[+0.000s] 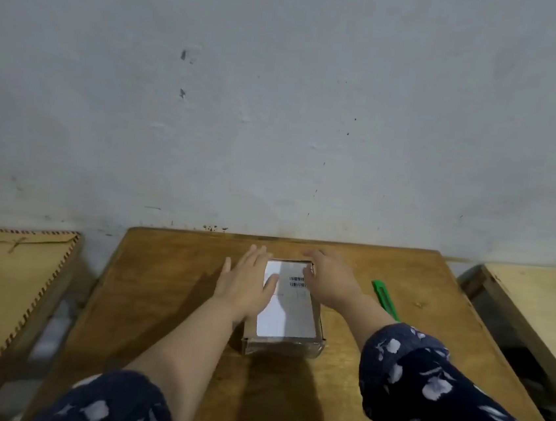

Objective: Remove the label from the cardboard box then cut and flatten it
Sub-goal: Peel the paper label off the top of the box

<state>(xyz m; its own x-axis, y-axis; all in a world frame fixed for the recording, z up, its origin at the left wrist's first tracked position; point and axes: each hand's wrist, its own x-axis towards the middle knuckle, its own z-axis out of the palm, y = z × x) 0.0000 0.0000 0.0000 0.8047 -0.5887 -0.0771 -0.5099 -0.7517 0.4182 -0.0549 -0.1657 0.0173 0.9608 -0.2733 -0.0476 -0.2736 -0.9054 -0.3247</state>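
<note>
**Hands on the box, label still in place**

A small brown cardboard box (pixel 284 331) sits near the middle of the worn wooden table (pixel 164 301), its top covered by a white paper label with a barcode (pixel 284 317). The left hand (pixel 246 286) lies flat and open along the box's left edge, thumb over the label. The right hand (pixel 327 280) reaches to the far right corner, fingers spread, gripping nothing. A green plastic utility knife (pixel 384 298) rests on the table just right of the box, untouched. The step looks like steadying the box to start peeling; best to press down with the left hand and lift a label corner slowly so it comes off whole
</note>
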